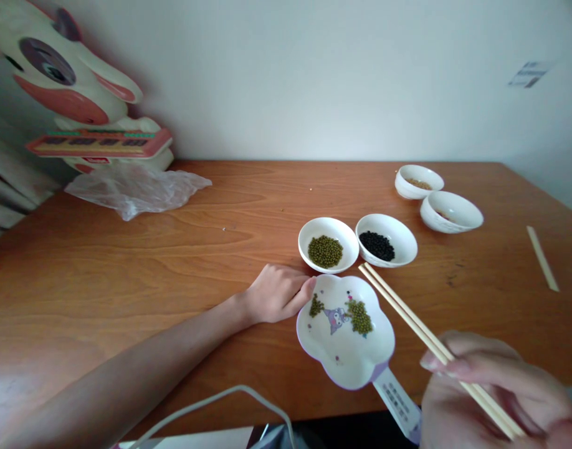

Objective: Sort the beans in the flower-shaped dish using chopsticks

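Note:
My right hand (pixel 491 386) is closed around a pair of wooden chopsticks (pixel 407 315). Their tips are close together near the front of a white bowl of black beans (pixel 410 246), with nothing visible between them. My left hand (pixel 279 293) grips the upper left rim of a flower-shaped dish (pixel 346 365) with a handle, its thumb over the edge and its other fingers partly hidden. Two clusters of green mung beans lie in the dish, a small pile (pixel 316 305) at left and a larger pile (pixel 359 318) at right. Just behind the dish stands a white bowl of mung beans (pixel 306 234).
Two more white bowls, one farther back (pixel 402 187) and one nearer (pixel 458 219), hold small light-coloured contents at back right. A pale stick-like strip (pixel 543 259) lies at far right. A toy keyboard (pixel 103 143) and a plastic bag (pixel 146 193) are at back left. A cable (pixel 242 388) crosses the front edge.

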Motion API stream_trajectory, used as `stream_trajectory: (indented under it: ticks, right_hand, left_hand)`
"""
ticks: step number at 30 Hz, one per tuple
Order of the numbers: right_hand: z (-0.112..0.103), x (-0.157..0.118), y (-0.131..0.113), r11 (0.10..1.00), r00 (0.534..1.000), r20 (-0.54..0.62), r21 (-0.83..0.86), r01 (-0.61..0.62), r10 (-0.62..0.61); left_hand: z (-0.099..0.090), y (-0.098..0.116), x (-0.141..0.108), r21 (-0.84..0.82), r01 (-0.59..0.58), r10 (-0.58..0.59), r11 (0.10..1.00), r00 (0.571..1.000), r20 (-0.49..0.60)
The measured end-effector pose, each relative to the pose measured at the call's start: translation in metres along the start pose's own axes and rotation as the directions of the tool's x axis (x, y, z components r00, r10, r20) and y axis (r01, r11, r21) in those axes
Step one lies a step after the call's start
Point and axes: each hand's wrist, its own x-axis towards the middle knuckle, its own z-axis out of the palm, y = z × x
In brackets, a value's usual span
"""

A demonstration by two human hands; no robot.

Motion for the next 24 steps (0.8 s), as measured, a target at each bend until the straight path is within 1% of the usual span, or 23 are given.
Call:
stream_trajectory:
  ticks: [1,2,3,5,6,7,9,10,12,13,15,17,18,20,22,24]
  right_hand:
    - [0.007,0.003,0.000,1.000,0.999,-0.045,-0.007,0.016,-0.016]
    - [0.014,0.005,0.000,0.999,0.997,-0.076,-0.039,-0.036,0.033]
    - [0.022,0.007,-0.001,0.988,0.989,-0.057,-0.068,-0.142,0.138]
    - [0.033,0.010,-0.004,0.963,0.968,0.022,-0.114,-0.244,0.248]
    - [0.036,0.010,-0.006,0.958,0.964,0.026,-0.118,-0.262,0.266]
    - [0.037,0.010,-0.007,0.959,0.964,0.020,-0.113,-0.260,0.264]
    - [0.031,0.006,-0.010,0.965,0.970,-0.023,-0.096,-0.245,0.244]
    - [0.025,0.004,-0.010,0.968,0.972,-0.043,-0.093,-0.232,0.229]
    - [0.011,-0.002,-0.010,0.973,0.978,-0.044,-0.105,-0.207,0.204]
    - [0.003,-0.006,-0.010,0.975,0.982,-0.016,-0.118,-0.189,0.189]
    - [-0.011,-0.013,-0.008,0.974,0.973,0.124,-0.143,-0.176,0.194]
    - [-0.019,-0.020,-0.005,0.964,0.924,0.289,-0.167,-0.208,0.249]
    - [-0.021,-0.023,-0.004,0.956,0.895,0.344,-0.183,-0.231,0.283]
    - [-0.020,-0.029,-0.003,0.940,0.857,0.394,-0.212,-0.269,0.333]
    - [-0.015,-0.032,-0.004,0.928,0.836,0.410,-0.234,-0.289,0.364]
    - [-0.008,-0.033,-0.004,0.926,0.822,0.433,-0.245,-0.287,0.370]
  left_hand:
    - [0.000,0.000,0.000,0.001,0.002,-0.002,1.000,1.000,0.000]
    - [0.001,-0.001,0.000,0.005,0.005,-0.005,1.000,1.000,0.000]
    - [0.001,-0.001,0.000,0.008,0.008,-0.008,1.000,1.000,-0.001]
    - [0.001,-0.001,0.000,0.008,0.007,-0.007,1.000,1.000,0.004]
    - [0.001,-0.001,0.000,0.006,0.005,-0.005,1.000,1.000,0.006]
    - [0.001,-0.001,0.000,0.003,0.005,-0.005,1.000,1.000,0.009]
    - [0.000,-0.001,0.001,0.000,0.010,-0.010,1.000,1.000,0.014]
    - [0.000,-0.001,0.001,0.001,0.013,-0.013,1.000,1.000,0.016]
    - [-0.001,0.000,0.000,0.004,0.018,-0.018,1.000,1.000,0.016]
    - [-0.001,0.000,0.000,0.006,0.018,-0.019,1.000,1.000,0.016]
    - [-0.001,0.000,0.000,0.008,0.022,-0.022,1.000,1.000,0.019]
    - [-0.001,0.000,0.000,0.009,0.022,-0.022,1.000,0.999,0.023]
    - [-0.001,0.000,-0.001,0.009,0.021,-0.021,1.000,0.999,0.025]
    - [0.000,0.000,-0.001,0.009,0.022,-0.023,1.000,0.999,0.029]
    - [0.000,-0.001,-0.001,0.010,0.026,-0.026,1.000,0.999,0.033]
    - [0.000,-0.001,-0.002,0.010,0.025,-0.026,1.000,0.999,0.036]
